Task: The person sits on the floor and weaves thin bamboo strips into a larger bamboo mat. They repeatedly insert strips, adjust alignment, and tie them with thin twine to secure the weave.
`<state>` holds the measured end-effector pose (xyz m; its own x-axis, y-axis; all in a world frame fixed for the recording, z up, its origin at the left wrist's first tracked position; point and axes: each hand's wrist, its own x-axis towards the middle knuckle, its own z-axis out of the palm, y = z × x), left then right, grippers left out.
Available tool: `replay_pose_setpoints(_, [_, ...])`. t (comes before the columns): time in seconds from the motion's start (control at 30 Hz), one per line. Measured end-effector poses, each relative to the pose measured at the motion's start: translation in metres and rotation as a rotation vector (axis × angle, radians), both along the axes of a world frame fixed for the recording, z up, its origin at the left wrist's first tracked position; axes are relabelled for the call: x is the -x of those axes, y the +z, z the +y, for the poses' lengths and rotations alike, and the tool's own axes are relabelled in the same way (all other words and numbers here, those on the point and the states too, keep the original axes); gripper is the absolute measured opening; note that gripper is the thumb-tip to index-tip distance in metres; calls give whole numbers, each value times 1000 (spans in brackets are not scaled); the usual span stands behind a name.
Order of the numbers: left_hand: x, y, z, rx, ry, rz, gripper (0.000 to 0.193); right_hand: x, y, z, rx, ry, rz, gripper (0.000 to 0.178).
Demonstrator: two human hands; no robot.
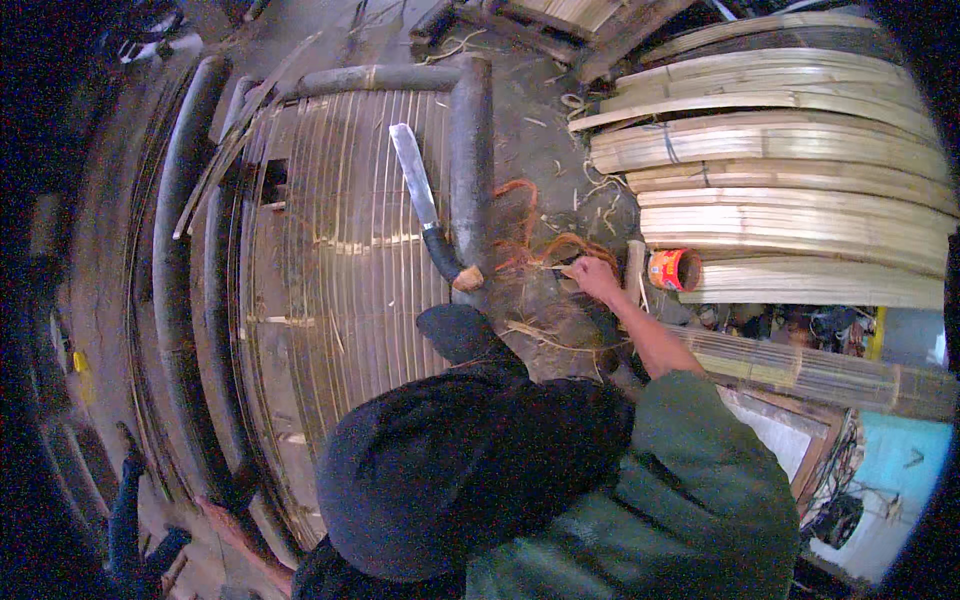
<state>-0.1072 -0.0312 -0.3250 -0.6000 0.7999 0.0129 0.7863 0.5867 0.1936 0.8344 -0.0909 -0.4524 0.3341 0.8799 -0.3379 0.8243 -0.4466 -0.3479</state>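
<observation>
My right hand (594,278) reaches out low over the floor, its fingers pinched on a small thin pale strip. Beside it lies a tangle of orange cord (530,205). At the lower left, my left hand (217,517) is by a dark bamboo pole (178,300); its fingers are too dim to make out. A machete (415,180) with a black handle and wooden butt lies across a panel of thin bamboo slats (350,190), near the thick grey pole (472,170) along its edge. Dark cloth over my body covers the panel's near part.
Bundles of pale split bamboo (770,140) are stacked at the right. A red-and-orange can (672,270) lies on its side before them. A long slatted roll (800,365) extends to the right edge. Shavings (600,190) litter the floor. Loose strips (225,165) rest across the poles at left.
</observation>
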Motion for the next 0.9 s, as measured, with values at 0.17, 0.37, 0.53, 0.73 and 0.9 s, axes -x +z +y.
replay_pose_setpoints(0.17, [-8, 34, 9, 0, 44, 142, 53, 8, -93, 70, 113, 72, -27, 26])
replay_pose_setpoints(0.37, [-24, 55, 33, 57, 35, 258, 51, 20, -161, 93, 25, 55, 100, 26])
replay_pose_setpoints(0.53, [-37, 89, 47, 121, 37, 338, 50, 24, -165, 132, 64, -51, 122, 26])
replay_pose_setpoints(0.73, [-51, 90, 49, 155, 77, 345, 49, 6, -172, 170, 78, -153, 80, 27])
replay_pose_setpoints(0.9, [-57, 97, 49, 151, 113, 334, 48, 5, -178, 195, 101, -224, 66, 28])
